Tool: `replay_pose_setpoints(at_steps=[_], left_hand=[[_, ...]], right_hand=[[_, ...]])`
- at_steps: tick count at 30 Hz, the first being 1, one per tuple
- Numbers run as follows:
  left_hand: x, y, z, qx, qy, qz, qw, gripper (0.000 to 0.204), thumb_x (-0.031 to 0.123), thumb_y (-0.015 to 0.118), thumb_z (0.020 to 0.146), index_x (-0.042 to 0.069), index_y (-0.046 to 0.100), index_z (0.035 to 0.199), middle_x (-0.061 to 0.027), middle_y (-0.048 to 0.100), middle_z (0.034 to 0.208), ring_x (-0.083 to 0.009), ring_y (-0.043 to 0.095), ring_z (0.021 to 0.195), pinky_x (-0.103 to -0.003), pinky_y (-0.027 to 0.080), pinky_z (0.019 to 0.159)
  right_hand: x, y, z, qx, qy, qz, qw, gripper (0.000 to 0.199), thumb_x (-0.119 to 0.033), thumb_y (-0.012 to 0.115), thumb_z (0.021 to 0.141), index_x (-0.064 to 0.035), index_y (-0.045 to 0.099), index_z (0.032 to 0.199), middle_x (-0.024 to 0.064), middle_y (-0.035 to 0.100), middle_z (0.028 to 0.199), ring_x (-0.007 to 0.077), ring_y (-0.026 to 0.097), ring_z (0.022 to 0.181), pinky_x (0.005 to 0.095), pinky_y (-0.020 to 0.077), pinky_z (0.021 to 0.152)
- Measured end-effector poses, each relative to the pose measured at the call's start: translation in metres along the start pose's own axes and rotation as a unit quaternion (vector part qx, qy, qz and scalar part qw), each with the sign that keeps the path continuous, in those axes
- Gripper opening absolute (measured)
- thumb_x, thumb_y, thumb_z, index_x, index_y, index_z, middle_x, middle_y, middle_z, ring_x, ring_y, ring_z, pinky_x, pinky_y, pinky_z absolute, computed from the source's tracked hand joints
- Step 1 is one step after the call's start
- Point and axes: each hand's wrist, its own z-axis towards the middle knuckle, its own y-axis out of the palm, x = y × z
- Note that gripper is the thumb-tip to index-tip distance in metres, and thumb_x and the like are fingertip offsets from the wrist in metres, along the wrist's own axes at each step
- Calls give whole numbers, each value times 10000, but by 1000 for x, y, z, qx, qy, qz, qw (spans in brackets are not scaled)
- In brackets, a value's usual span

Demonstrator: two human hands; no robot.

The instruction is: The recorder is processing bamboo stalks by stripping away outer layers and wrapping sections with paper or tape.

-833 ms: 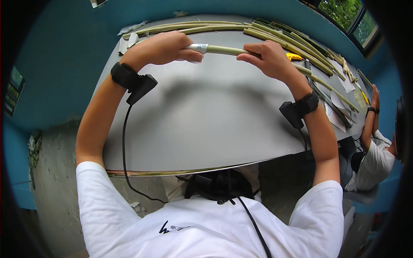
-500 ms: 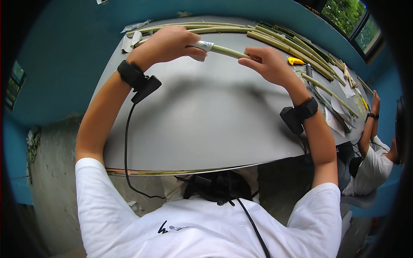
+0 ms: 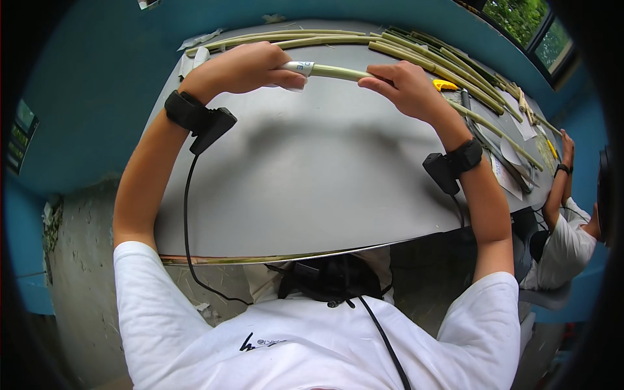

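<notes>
A pale green bamboo-like stalk (image 3: pixel 339 72) spans between my hands, above the far part of the grey table. My left hand (image 3: pixel 250 68) is closed round a white printed sheet (image 3: pixel 301 67) wrapped about the stalk. Most of that sheet is hidden under the palm and fingers. Thumb and fingers of my right hand (image 3: pixel 411 90) grip the stalk farther right, and its right end is out of sight behind them. The held stalk lies almost level, dipping slightly to the right. Each wrist wears a black strapped device with a cable.
Several stalks (image 3: pixel 448 71) lie along the far and right edges of the table (image 3: pixel 292 182). A yellow-handled tool (image 3: pixel 444 85), a long dark tool (image 3: pixel 466 101) and paper pieces (image 3: pixel 510 156) lie at right. Beyond them, another person's hand (image 3: pixel 567 149) holds a stalk.
The held stalk has become more level, its right part rising a little. My left hand has shifted slightly left, and both hands keep their grip.
</notes>
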Motion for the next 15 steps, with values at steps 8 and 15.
replay_pose_setpoints(at_steps=[8, 15], left_hand=[[-19, -7, 0, -152, -114, -199, 961, 489, 508, 645, 1025, 46, 777, 939, -21, 545, 649, -116, 499, 584, -313, 418, 547], [-3, 3, 5, 50, 22, 117, 992, 373, 470, 725, 946, 105, 802, 946, -56, 682, 701, -218, 588, 600, -375, 446, 587]], right_hand=[[-2, 4, 3, 176, -183, -165, 953, 331, -446, 700, 975, -135, 626, 888, 49, 605, 608, 246, 582, 576, 379, 427, 572], [7, -1, 2, -111, 99, 185, 971, 506, -471, 491, 1095, -72, 657, 831, 41, 524, 641, 152, 467, 566, 341, 414, 574]])
